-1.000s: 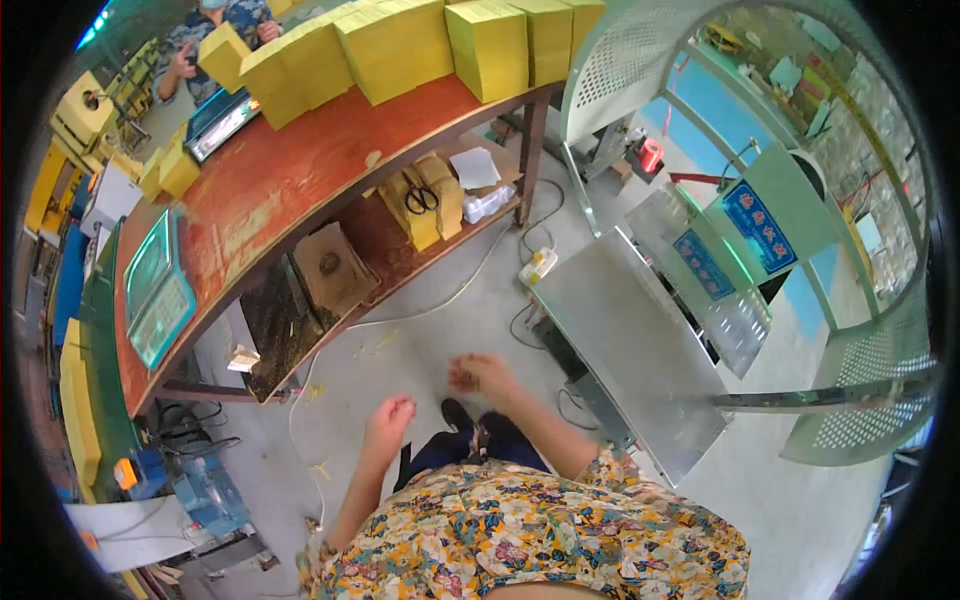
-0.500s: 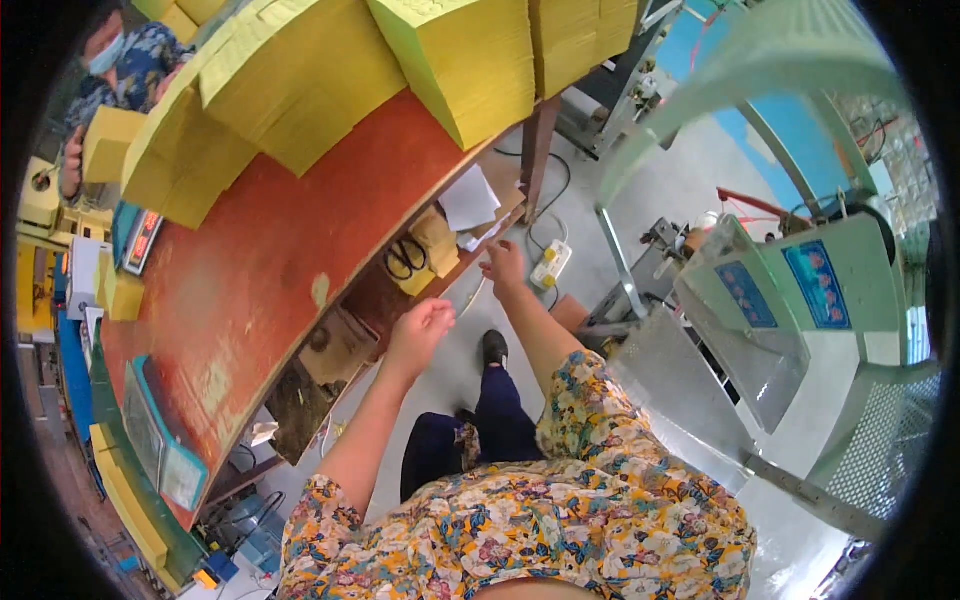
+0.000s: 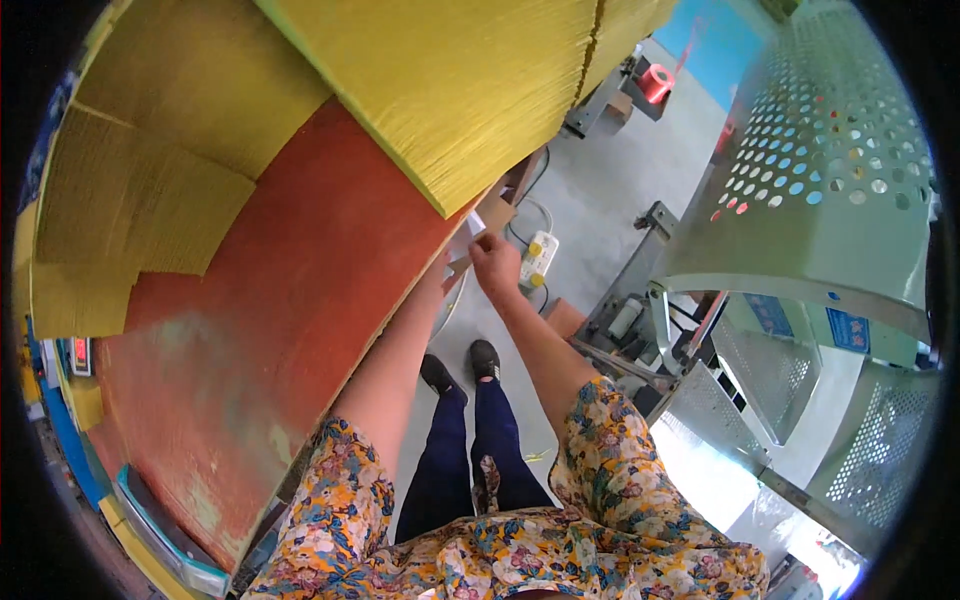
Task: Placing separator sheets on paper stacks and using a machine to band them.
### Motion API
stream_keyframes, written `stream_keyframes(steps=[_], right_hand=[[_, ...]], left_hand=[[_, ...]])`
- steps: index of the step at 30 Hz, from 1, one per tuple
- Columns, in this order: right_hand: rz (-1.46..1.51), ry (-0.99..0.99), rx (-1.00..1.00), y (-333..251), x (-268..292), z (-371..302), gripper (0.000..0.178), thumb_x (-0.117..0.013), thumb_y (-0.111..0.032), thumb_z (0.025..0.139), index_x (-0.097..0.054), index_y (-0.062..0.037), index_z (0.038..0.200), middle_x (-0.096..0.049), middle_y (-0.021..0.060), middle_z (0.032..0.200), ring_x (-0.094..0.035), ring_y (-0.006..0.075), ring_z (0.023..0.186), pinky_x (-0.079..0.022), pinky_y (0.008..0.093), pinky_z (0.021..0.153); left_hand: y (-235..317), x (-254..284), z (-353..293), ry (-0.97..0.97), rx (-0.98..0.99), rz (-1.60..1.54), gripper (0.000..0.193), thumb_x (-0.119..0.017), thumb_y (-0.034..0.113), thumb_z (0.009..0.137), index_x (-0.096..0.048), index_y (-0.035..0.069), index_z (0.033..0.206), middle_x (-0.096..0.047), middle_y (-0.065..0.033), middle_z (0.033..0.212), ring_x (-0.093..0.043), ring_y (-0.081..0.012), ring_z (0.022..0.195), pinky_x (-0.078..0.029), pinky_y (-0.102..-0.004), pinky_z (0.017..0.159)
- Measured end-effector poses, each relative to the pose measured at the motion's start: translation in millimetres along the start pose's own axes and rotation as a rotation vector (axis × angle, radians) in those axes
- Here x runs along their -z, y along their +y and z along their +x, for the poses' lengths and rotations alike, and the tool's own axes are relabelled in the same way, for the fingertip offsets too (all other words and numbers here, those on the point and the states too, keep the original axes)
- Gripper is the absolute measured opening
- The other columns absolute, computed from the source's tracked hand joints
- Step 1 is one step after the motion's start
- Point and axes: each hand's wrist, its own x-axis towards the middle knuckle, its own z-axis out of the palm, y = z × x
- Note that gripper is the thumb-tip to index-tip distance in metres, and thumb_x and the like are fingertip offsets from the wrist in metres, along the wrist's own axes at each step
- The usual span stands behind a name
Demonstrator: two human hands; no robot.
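Note:
My right hand (image 3: 492,258) reaches under the edge of the red table top (image 3: 270,330), and its fingers pinch the corner of a white paper sheet (image 3: 476,224) on the shelf below. My left forearm (image 3: 395,370) runs up under the same edge. The table top hides my left hand. A thick stack of yellow sheets (image 3: 440,90) overhangs the table just above both arms.
More yellow stacks (image 3: 140,190) cover the far side of the table. A white power strip (image 3: 537,258) with cables lies on the grey floor by my feet. A perforated pale green machine guard (image 3: 810,170) and metal machine parts (image 3: 690,350) stand close on the right.
I have leaned much closer to the table. Both arms have moved forward under its edge; my left hand has gone out of sight and my right hand has reached the white paper.

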Motion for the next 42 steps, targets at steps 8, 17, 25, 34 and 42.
stream_keyframes(steps=[8, 17, 25, 34, 42], right_hand=[[0.07, 0.056, 0.518, -26, 0, -25, 0.01, -0.066, -0.005, 0.077, -0.056, -0.0018, 0.078, -0.064, 0.0141, 0.114, -0.062, 0.0368, 0.095, -0.051, 0.0425, 0.078], [0.417, -0.102, 0.151, -13, -9, -11, 0.023, -0.068, -0.015, 0.08, -0.065, -0.0007, 0.098, -0.068, 0.0138, 0.101, -0.068, 0.0268, 0.085, -0.053, 0.0362, 0.077], [0.581, -0.103, 0.022, 0, -19, 0, 0.021, -0.068, -0.014, 0.084, -0.065, 0.0007, 0.099, -0.071, 0.013, 0.091, -0.068, 0.0181, 0.081, -0.054, 0.0314, 0.072], [0.458, 0.015, -0.042, 0, -14, 11, 0.02, -0.068, -0.014, 0.086, -0.062, 0.0021, 0.095, -0.07, 0.0114, 0.087, -0.067, 0.0191, 0.079, -0.053, 0.0325, 0.072], [0.123, 0.092, 0.051, -47, 40, -26, 0.02, -0.065, -0.017, 0.083, -0.062, 0.0024, 0.084, -0.064, 0.0188, 0.072, -0.06, 0.0288, 0.062, -0.048, 0.038, 0.061]], left_hand=[[4, 16, 29, -0.312, 0.0, -0.052, 0.017, -0.064, 0.023, 0.092, -0.061, 0.008, 0.097, -0.064, -0.0028, 0.087, -0.061, -0.0123, 0.079, -0.048, -0.0254, 0.065], [17, 4, 7, -0.244, -0.031, -0.083, 0.018, -0.064, 0.023, 0.092, -0.059, 0.008, 0.102, -0.064, -0.0043, 0.093, -0.063, -0.0145, 0.084, -0.051, -0.0279, 0.07], [11, 9, 9, -0.244, -0.056, -0.087, 0.022, -0.063, 0.025, 0.092, -0.058, 0.007, 0.104, -0.064, -0.0057, 0.097, -0.064, -0.0167, 0.087, -0.051, -0.0308, 0.073], [1, -11, 11, -0.174, -0.043, 0.038, 0.014, -0.057, 0.019, 0.092, -0.06, 0.005, 0.095, -0.062, -0.0043, 0.086, -0.06, -0.0137, 0.074, -0.048, -0.0276, 0.065], [41, -26, -58, -0.18, -0.307, 0.383, 0.015, -0.058, 0.015, 0.089, -0.059, 0.0, 0.094, -0.06, -0.0025, 0.083, -0.055, -0.0114, 0.07, -0.046, -0.0272, 0.063]])
